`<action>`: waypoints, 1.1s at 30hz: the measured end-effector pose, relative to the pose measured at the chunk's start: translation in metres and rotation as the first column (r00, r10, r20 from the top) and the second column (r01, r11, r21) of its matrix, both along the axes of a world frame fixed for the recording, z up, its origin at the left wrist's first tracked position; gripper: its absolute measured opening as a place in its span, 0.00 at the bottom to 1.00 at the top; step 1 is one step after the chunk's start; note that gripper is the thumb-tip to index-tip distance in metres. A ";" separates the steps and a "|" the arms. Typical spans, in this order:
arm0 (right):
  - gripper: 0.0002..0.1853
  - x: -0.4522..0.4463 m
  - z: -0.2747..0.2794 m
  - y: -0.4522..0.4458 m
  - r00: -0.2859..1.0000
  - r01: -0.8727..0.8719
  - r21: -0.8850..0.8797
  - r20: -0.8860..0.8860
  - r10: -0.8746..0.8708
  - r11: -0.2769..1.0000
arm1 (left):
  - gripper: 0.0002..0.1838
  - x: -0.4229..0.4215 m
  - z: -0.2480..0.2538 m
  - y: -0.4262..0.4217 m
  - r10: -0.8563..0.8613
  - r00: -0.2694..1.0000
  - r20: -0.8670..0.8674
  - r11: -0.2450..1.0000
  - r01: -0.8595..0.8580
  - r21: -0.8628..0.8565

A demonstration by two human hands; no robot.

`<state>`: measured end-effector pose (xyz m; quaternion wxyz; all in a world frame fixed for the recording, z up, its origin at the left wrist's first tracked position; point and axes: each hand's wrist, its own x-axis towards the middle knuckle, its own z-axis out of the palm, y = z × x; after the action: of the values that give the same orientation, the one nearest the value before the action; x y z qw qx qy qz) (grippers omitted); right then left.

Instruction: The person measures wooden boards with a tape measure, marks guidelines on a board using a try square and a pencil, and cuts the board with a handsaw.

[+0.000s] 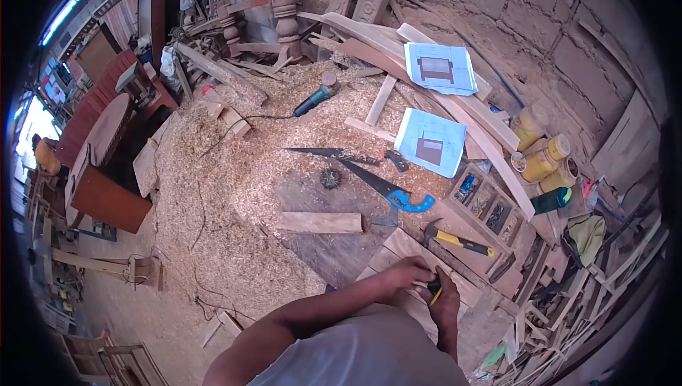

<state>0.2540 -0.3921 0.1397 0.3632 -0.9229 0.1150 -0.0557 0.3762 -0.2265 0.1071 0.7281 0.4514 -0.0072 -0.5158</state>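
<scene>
Both hands meet low in front of the worker's body, close about a small black-and-yellow tool [434, 287], by its look a tape measure, though fingers hide much of it. The right hand [446, 301] is curled round its outer side, gripping it; the left hand [410, 274] comes in from the other side with fingers bent over it, and I can't tell whether they pinch or merely touch. The tool's yellow strip slants back toward the worker. Just beyond, a claw hammer [458, 241] lies with its yellow-and-black handle pointing rightward, the left hand being nearer its head.

Under the hands are pale planks [398, 247], beside the right edge of a dark board [312, 249]. A short plank [321, 222] lies crosswise on that board, and a blue-handled handsaw [376, 183] angles past its far right corner. A compartmented wooden box [462, 214] sits past the hammer, with two printed drawings [431, 142] farther off.

Around it all spread wood shavings [241, 201], an angle grinder [312, 99] resting on them, and a rough block wall [483, 2] closes the far side.
</scene>
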 end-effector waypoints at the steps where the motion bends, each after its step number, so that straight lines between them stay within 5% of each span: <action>1: 0.38 0.000 0.000 -0.001 1.000 -0.007 -0.141 -0.021 0.004 0.990 | 0.17 0.005 0.016 0.016 0.099 0.990 -0.098 0.994 -0.102 -0.025; 5: 0.28 -0.015 -0.022 -0.013 0.993 0.040 -0.308 -0.092 -0.072 0.951 | 0.17 0.070 0.004 0.114 0.367 0.929 -0.048 0.927 -0.361 0.103; 6: 0.28 -0.025 -0.030 -0.021 0.993 0.026 -0.312 -0.098 -0.060 0.950 | 0.14 0.085 0.041 0.141 0.493 0.868 -0.054 0.862 -0.479 0.167; 11: 0.14 -0.060 -0.052 -0.057 0.977 -0.065 -0.481 -0.207 -0.041 0.875 | 0.11 0.165 -0.016 0.295 0.838 0.545 0.012 0.540 -0.833 0.119; 12: 0.10 -0.064 -0.051 -0.062 0.961 -0.084 -0.492 -0.269 -0.060 0.866 | 0.11 0.176 -0.018 0.314 0.863 0.502 0.055 0.485 -0.854 0.187; 14: 0.10 -0.071 -0.068 -0.075 0.990 -0.054 -0.475 -0.137 -0.013 0.878 | 0.10 0.211 -0.058 0.353 0.834 0.544 0.087 0.513 -0.824 0.241; 16: 0.10 -0.070 -0.069 -0.073 0.980 -0.030 -0.429 -0.189 -0.057 0.903 | 0.09 0.251 -0.105 0.397 0.783 0.620 0.053 0.600 -0.774 0.203; 18: 0.09 -0.067 -0.058 -0.060 0.950 0.014 -0.434 -0.275 -0.147 0.901 | 0.11 0.311 -0.225 0.487 0.801 0.598 -0.014 0.589 -0.793 -0.155; 20: 0.16 -0.071 -0.047 -0.054 0.949 0.082 -0.354 -0.259 -0.182 0.932 | 0.16 0.357 -0.275 0.548 0.927 0.372 -0.053 0.362 -0.921 -0.145; 22: 0.14 -0.079 -0.042 -0.051 0.951 0.104 -0.328 -0.243 -0.191 0.939 | 0.20 0.400 -0.272 0.568 0.988 0.047 -0.150 0.039 -0.998 -0.054; 24: 0.13 -0.082 -0.041 -0.047 0.964 0.133 -0.317 -0.177 -0.196 0.939 | 0.23 0.441 -0.244 0.565 0.987 -0.157 -0.032 -0.150 -0.977 0.152; 26: 0.13 -0.085 -0.030 -0.038 0.922 0.210 -0.320 -0.250 -0.296 0.924 | 0.25 0.465 -0.234 0.571 0.988 -0.063 0.142 -0.101 -0.957 0.273; 28: 0.12 -0.103 -0.053 -0.060 0.953 0.141 -0.393 -0.194 -0.231 0.909 | 0.23 0.485 -0.237 0.580 0.992 -0.017 0.127 -0.045 -0.974 0.222; 29: 0.14 -0.117 -0.073 -0.080 0.925 0.230 -0.223 -0.252 -0.284 0.947 | 0.18 0.497 -0.260 0.598 0.999 0.016 0.049 0.014 -0.999 0.039; 30: 0.18 -0.187 -0.127 -0.149 0.892 0.324 -0.051 -0.315 -0.323 0.945 | 0.18 0.504 -0.262 0.597 0.999 0.012 0.039 0.010 -0.999 0.043; 33: 0.11 -0.132 -0.086 -0.115 0.926 0.254 -0.193 -0.235 -0.295 0.948 | 0.14 0.512 -0.250 0.593 0.987 -0.158 -0.014 -0.158 -0.987 -0.008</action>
<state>0.1225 -0.5070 0.0533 0.2586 -0.9229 0.2853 0.0067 0.8887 0.3670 -0.1433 0.8684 0.2919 0.3358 0.2188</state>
